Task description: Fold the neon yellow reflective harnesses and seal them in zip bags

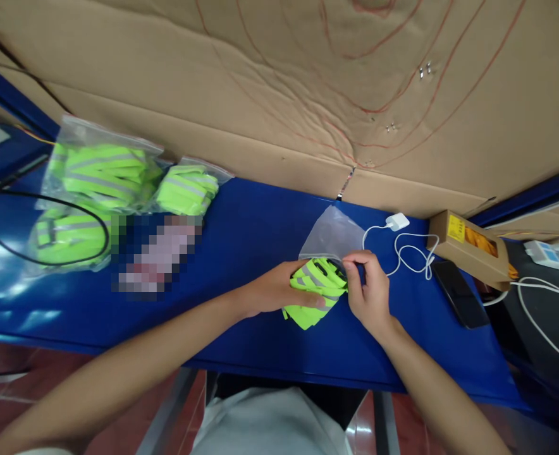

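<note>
A folded neon-yellow reflective vest [305,315] with grey stripes lies on the blue table in front of me. My left hand [284,289] grips it from the left, thumb across its top. The far end of the vest meets the mouth of a clear plastic bag [331,232], which lies flat beyond it. How far the vest reaches into the bag is hard to see. At the bag's right edge, my right hand [368,287] is closed in a pinch on the plastic, close to the vest's upper right corner.
Several bagged neon-yellow bundles [104,174] lie on the left, beside a pixelated flat item [159,256]. A white charger with cable [397,221], a black phone [460,294] and a cardboard box [469,248] are on the right. A cardboard-covered wall [260,95] rises behind the blue table [241,221].
</note>
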`<state>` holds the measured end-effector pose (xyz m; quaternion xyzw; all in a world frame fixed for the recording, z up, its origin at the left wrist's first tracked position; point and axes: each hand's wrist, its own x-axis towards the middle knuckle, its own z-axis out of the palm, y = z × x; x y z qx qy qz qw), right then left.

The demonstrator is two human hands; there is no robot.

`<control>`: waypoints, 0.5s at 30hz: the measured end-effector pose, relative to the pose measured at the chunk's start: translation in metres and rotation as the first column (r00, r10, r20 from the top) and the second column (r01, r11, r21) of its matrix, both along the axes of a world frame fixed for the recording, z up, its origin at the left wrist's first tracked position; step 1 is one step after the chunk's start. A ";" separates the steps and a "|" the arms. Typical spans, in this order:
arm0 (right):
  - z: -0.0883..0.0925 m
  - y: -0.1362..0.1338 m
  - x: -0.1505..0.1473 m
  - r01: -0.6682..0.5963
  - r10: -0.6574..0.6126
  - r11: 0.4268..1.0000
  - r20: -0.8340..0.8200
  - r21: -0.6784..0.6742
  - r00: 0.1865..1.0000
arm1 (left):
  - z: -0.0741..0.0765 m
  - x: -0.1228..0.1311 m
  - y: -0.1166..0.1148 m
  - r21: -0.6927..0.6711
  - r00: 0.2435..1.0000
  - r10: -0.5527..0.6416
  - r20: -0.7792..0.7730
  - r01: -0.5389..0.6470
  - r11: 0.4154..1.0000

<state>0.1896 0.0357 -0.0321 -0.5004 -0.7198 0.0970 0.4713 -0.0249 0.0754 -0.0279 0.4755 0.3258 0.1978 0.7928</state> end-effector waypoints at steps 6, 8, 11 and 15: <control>0.010 -0.009 0.002 -0.175 0.164 0.973 0.084 0.152 0.983 | 0.008 -0.003 -0.002 -0.187 0.995 -0.094 -0.019 0.089 0.978; 0.012 -0.010 0.001 -0.219 0.205 0.964 0.104 0.148 0.973 | 0.007 -0.003 -0.001 -0.212 0.999 -0.039 -0.020 0.034 0.977; 0.013 -0.009 0.000 -0.249 0.236 0.961 0.110 0.124 0.966 | 0.004 -0.002 0.001 -0.188 0.997 0.073 -0.031 -0.077 0.979; 0.014 -0.005 0.002 -0.228 0.205 0.960 0.148 0.160 0.967 | 0.003 -0.001 0.001 -0.156 0.990 0.139 0.000 -0.137 0.978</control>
